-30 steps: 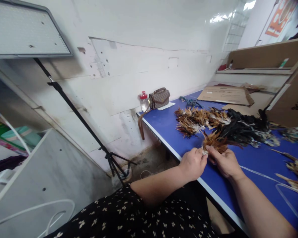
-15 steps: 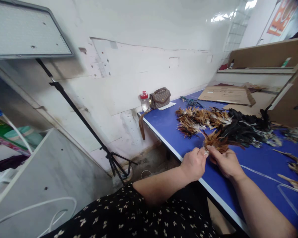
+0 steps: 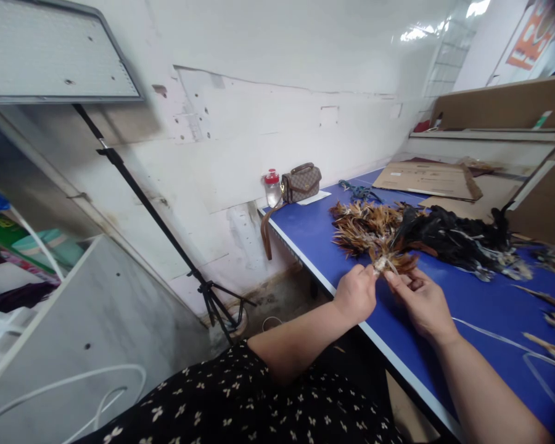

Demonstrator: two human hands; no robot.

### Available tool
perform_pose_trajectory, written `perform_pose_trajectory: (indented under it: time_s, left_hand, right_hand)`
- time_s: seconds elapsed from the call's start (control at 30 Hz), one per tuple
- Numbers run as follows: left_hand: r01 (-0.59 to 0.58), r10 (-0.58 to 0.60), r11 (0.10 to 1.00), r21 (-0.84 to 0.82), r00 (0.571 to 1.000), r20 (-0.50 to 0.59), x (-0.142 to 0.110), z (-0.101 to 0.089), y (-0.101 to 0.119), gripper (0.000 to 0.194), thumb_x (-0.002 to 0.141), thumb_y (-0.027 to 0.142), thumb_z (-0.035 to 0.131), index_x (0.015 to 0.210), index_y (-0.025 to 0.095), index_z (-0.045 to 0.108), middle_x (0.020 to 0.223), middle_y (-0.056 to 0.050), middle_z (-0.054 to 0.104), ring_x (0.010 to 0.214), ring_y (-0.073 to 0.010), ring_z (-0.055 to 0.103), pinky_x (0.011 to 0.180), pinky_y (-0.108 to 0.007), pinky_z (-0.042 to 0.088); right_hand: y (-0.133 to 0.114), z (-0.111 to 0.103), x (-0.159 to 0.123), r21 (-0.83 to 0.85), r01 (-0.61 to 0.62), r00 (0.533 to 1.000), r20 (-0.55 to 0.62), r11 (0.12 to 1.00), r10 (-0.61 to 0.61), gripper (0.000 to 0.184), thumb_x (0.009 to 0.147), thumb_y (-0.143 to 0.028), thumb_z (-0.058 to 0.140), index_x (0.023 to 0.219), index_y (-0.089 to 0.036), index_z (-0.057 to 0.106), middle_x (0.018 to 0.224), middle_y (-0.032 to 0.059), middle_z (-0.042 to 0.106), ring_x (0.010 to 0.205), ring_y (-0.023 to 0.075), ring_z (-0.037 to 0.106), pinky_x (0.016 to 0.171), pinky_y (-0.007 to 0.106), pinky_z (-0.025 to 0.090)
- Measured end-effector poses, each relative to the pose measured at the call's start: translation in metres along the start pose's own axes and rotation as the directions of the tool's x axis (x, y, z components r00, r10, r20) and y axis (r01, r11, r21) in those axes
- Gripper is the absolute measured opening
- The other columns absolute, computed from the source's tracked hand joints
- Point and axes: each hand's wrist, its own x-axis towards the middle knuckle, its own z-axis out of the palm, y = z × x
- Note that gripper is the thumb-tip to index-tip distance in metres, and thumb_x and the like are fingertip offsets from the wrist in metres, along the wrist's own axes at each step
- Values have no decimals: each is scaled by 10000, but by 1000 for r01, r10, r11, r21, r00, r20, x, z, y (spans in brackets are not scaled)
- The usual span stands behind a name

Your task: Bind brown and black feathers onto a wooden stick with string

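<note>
Over the near edge of the blue table, my left hand (image 3: 357,292) is closed in a pinch on the pale base of a brown feather bunch (image 3: 400,261). My right hand (image 3: 420,303) grips the same bunch from the right, its thumb and fingers pressed on the feathers. The two hands nearly touch. Just beyond them lies a pile of brown feathers (image 3: 363,222), and to its right a heap of black feathers (image 3: 462,237). The quill ends inside my fingers are hidden.
A checked handbag (image 3: 303,184) and a red-lidded jar (image 3: 272,188) stand at the table's far left corner. Flattened cardboard (image 3: 425,177) lies at the back. White string (image 3: 490,339) crosses the blue table (image 3: 305,231). A lamp stand (image 3: 152,213) rises at left.
The feather bunch has turned between my hands, and its tips now point more to the right. My right fingers have shifted on it; the view has moved slightly.
</note>
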Motion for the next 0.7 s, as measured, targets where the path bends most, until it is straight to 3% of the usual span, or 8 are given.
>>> perform_pose_trajectory:
  time_s: [0.1, 0.2, 0.27, 0.4, 0.5, 0.7]
  left_hand:
    - [14, -15, 1000, -11, 1000, -5, 2, -1, -2, 355, 1193, 325, 407, 1123, 194, 729, 966, -98, 678, 877, -235, 676, 863, -361, 614]
    - [24, -24, 1000, -7, 1000, -9, 4, 0, -3, 350, 1189, 315, 410, 1138, 191, 734, 962, -95, 672, 875, -232, 668, 858, -356, 614]
    - [25, -25, 1000, 0, 1000, -8, 4, 0, -3, 356, 1190, 312, 405, 1152, 184, 735, 970, -99, 673, 883, -235, 666, 857, -356, 613]
    - [47, -47, 999, 5, 999, -2, 5, 1, -2, 349, 1184, 308, 410, 1160, 169, 730, 996, -108, 677, 875, -234, 654, 839, -358, 602]
    - [66, -66, 997, -37, 998, -1, 5, 1, -3, 297, 1173, 309, 454, 1141, 182, 720, 995, -91, 668, 851, -222, 633, 821, -348, 592]
    - [-13, 5, 995, -97, 997, -81, 10, -2, -8, 290, 1158, 265, 455, 1072, 190, 722, 988, -100, 676, 946, -245, 664, 933, -378, 612]
  right_hand:
    - [-2, 1, 0, -2, 38, 993, -112, 999, -38, 662, 760, -728, 1047, 1054, -244, 704, 669, -65, 579, 539, 107, 414, 473, 247, 318]
    - [-5, 2, -3, -83, 125, 975, -172, 989, -138, 628, 786, -758, 1014, 913, -249, 668, 741, -10, 647, 610, 126, 499, 535, 257, 404]
    - [-8, 5, -8, -147, 185, 966, -154, 972, -207, 602, 823, -779, 971, 933, -243, 722, 792, 22, 684, 652, 147, 544, 573, 275, 446]
    - [-10, 22, -18, -361, 270, 935, -124, 893, -332, 529, 974, -733, 828, 1092, -217, 823, 639, -32, 546, 549, 147, 447, 524, 300, 391]
    - [-7, 35, -22, -483, 308, 909, -106, 820, -404, 519, 1016, -713, 755, 1043, -202, 845, 599, -17, 589, 507, 155, 484, 521, 310, 427]
    - [-4, 41, -21, -472, 319, 909, -93, 822, -406, 537, 1004, -733, 751, 926, -208, 833, 650, 27, 695, 518, 157, 541, 512, 295, 446]
